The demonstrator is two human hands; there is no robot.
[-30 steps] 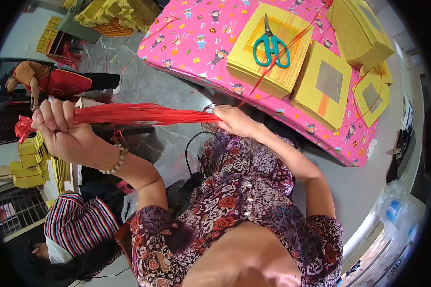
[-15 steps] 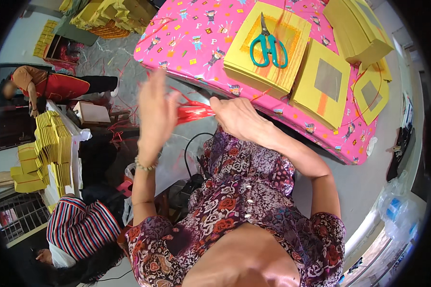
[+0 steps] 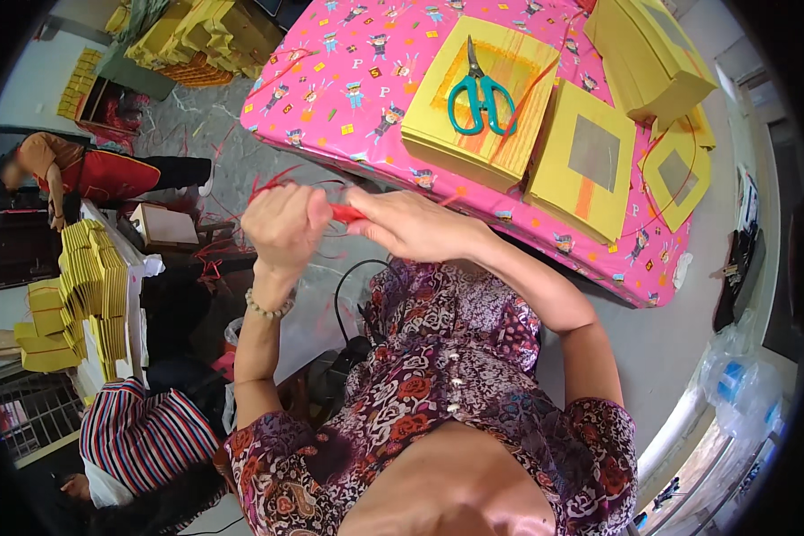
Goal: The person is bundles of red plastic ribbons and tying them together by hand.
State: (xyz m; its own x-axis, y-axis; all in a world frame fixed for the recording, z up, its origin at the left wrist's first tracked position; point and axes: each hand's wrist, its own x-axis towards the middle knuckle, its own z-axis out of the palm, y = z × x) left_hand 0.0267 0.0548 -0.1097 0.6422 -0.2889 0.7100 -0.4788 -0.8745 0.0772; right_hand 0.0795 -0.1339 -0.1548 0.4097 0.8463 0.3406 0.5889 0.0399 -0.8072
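Red plastic strands (image 3: 347,213), thin and glossy, are bunched between both hands, just in front of the tabletop's near edge. Left hand (image 3: 281,223) is closed in a fist around the bundle, loose ends fanning out above it. Right hand (image 3: 411,223) touches the left, its fingers pinching the same bundle. Beyond the hands, the tabletop (image 3: 348,80) carries a pink patterned cover. On it, beyond the right hand, lies a square stack of yellow paper (image 3: 482,107) with teal-handled scissors (image 3: 479,96) flat on top. Further stacks with grey square centres (image 3: 590,161) lie to the right.
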